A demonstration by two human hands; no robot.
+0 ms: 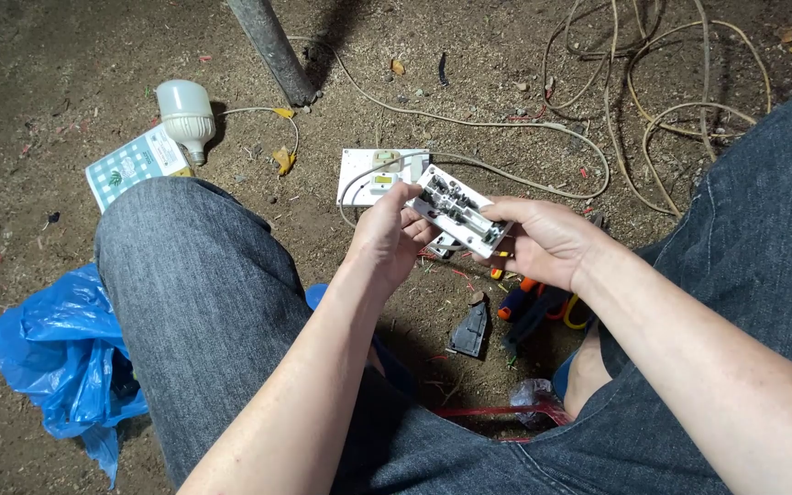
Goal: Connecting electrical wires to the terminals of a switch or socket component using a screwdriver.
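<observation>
Both hands meet at the middle of the frame around a white rectangular plastic switch module, turned so its open back with metal terminals faces up. The left hand is curled, thumb and fingertips pinching the module's near-left end. The right hand cups the far end from below, fingers wrapped under the lower edge and closed on it, so the piece hangs tilted between the two grips, above the ground.

To work well on it here, I judge the right hand should keep the steady hold while the left does the fine fingering at the terminals, with the back kept facing the eyes and out of the hands' shadow.

Just above the hands a white flat plastic socket plate lies on the brown dirt ground, with a pale cable running off toward tangled loops at the upper right. Below the right hand lie orange-handled tools and a small dark plastic piece. At the upper left rest a white LED bulb and a checked blue-green box; a crumpled blue plastic bag sits at the lower left beside the grey-trousered knee.
</observation>
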